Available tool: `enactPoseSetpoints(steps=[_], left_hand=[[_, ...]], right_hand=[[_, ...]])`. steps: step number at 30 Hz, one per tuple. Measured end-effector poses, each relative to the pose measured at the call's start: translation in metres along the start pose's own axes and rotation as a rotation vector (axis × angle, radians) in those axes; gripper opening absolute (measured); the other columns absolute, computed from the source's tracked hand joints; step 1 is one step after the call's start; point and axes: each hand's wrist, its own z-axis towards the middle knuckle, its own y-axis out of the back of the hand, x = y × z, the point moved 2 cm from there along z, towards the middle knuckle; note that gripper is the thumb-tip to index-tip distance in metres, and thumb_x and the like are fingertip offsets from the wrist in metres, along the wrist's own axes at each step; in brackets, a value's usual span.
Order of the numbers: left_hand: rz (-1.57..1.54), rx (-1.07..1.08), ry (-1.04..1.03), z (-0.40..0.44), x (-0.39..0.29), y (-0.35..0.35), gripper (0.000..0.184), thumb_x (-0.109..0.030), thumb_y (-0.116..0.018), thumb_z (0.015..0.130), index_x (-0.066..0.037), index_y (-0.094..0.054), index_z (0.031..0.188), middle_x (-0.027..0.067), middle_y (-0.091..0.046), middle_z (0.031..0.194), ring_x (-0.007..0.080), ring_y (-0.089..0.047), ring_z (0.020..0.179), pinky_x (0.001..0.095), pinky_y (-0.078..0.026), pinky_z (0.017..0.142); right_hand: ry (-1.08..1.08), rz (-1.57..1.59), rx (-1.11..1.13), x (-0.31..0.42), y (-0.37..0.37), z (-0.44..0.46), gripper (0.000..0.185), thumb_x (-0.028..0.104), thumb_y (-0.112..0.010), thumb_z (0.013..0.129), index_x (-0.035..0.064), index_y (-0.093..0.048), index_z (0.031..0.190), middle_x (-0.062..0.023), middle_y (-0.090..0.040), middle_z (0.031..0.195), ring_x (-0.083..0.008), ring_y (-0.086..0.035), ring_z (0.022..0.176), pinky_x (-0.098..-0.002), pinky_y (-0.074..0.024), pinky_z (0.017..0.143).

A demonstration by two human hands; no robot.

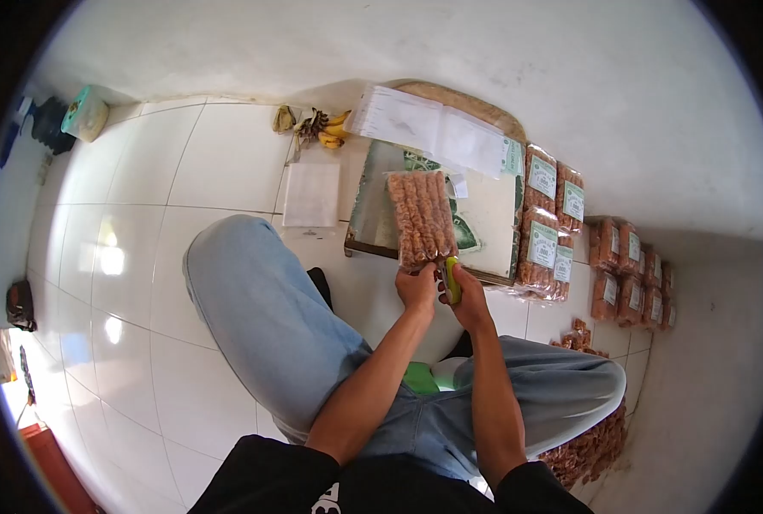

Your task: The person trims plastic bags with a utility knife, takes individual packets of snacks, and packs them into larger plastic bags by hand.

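- In the head view, we saw our left hand (417,289) with its fingers closed on the lower end of a clear bag (422,214) filled with brown sticks.
- Our right hand (469,297) was grasping a yellow-green tool (453,281) at the bag's lower right corner; which kind of tool, we could not tell.
- The bag was in front of us, its upper part over the low table (494,210); whether it touched the table, we could not tell.
- On the far side of the table there lay white sheets (437,130), and near them, on the left, yellow bananas (334,133).
- To the right of the table, we saw labelled packs (542,176) in stacks.
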Motion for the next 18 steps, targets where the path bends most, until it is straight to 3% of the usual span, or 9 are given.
enactPoseSetpoints(steps=[9,14,18], left_hand=[[-0.025,-0.017,0.038,-0.01,-0.01,-0.001,0.028,0.001,-0.066,0.077,-0.001,-0.055,0.102,0.0093,-0.063,0.084,0.0163,-0.06,0.06,0.0305,-0.048,0.044],[0.03,-0.078,0.038,-0.012,-0.011,-0.002,0.02,0.001,-0.066,0.076,0.003,-0.06,0.095,0.0081,-0.064,0.086,0.0168,-0.061,0.066,0.0301,-0.045,0.051],[0.015,-0.039,0.076,-0.008,-0.012,-0.003,0.019,0.0,-0.067,0.076,0.004,-0.06,0.093,0.0088,-0.065,0.087,0.0169,-0.062,0.066,0.0294,-0.045,0.052]], right_hand=[[0.053,0.046,-0.064,-0.015,-0.003,0.007,0.03,0.031,-0.058,0.095,0.0027,-0.063,0.101,-0.0041,-0.062,0.083,-0.0135,-0.056,0.07,-0.0273,-0.0438,0.057],[0.084,-0.028,-0.279,-0.022,-0.004,0.012,0.026,0.027,-0.062,0.09,0.0008,-0.065,0.093,-0.0053,-0.062,0.076,-0.0137,-0.056,0.064,-0.0281,-0.0422,0.053],[0.106,-0.067,-0.271,-0.016,-0.005,0.012,0.027,0.027,-0.06,0.091,0.0007,-0.066,0.094,-0.0063,-0.063,0.079,-0.0147,-0.057,0.064,-0.0295,-0.0423,0.052]])
